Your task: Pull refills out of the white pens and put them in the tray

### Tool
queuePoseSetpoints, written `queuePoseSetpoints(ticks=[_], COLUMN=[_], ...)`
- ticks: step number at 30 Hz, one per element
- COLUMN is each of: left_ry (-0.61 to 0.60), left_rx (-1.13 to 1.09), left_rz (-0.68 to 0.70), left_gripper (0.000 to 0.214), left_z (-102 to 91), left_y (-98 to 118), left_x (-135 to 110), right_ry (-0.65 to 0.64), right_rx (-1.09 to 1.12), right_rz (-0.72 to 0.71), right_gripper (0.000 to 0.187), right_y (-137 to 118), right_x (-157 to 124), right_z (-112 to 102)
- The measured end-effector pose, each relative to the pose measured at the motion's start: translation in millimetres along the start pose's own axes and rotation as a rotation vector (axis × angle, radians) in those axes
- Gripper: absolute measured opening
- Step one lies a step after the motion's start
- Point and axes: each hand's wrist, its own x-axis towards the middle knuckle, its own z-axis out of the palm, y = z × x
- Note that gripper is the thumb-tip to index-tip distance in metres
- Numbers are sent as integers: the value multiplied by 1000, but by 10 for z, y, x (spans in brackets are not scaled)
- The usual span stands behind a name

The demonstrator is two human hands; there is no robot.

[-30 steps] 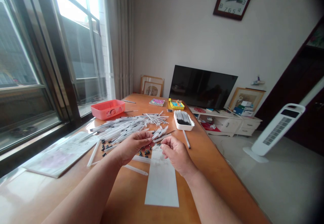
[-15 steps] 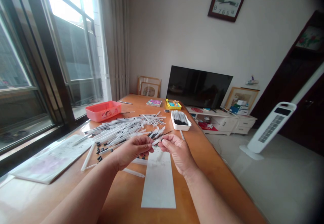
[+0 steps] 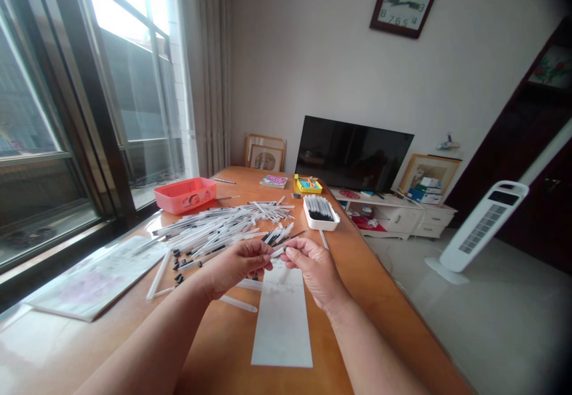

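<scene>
Both hands meet over a strip of white paper (image 3: 282,329). Between my left hand (image 3: 245,266) and my right hand (image 3: 315,267) is a short translucent white pen cap (image 3: 277,252). The left thumb and fingers pinch one end of it. My right fingertips are closed at its other end on a small black piece (image 3: 285,249), mostly hidden by them. Just beyond the hands lie several short white caps with black parts (image 3: 279,234). Left of them spreads a large heap of white pen barrels (image 3: 218,225), with small black plugs (image 3: 177,264) near it.
A white tray (image 3: 322,224) of black-ended pen pieces stands near the table's right edge. Farther back are a red plastic basket (image 3: 185,197), a booklet (image 3: 273,182) and a yellow box (image 3: 308,185). A large flat pad (image 3: 93,282) lies on the left.
The whole view has shifted slightly, with things appearing a little farther right. Both hands keep nearly the same pose, and the white cap between them shows a bit more plainly.
</scene>
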Motion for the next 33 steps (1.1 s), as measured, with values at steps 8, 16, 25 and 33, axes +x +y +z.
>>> queuePoseSetpoints(ticks=[8,16,25,33], left_ry=[-21,-6,-20,6], left_rx=[-11,38,156,146], left_rz=[24,26,39,57], left_gripper=[33,31,25,27], left_z=[4,12,34,20], left_y=[1,-67,-91,-108], left_x=[-2,32,40,42], right_ry=[-37,-83,-129,-113], right_rx=[-29,-190,-642,-676], right_rz=[-17,15,-99,-175], right_gripper=[31,30,50,39], right_y=[-7,17,18,-68], right_x=[-8,-4,-30,-57], right_z=[-3,-46,-97,-83])
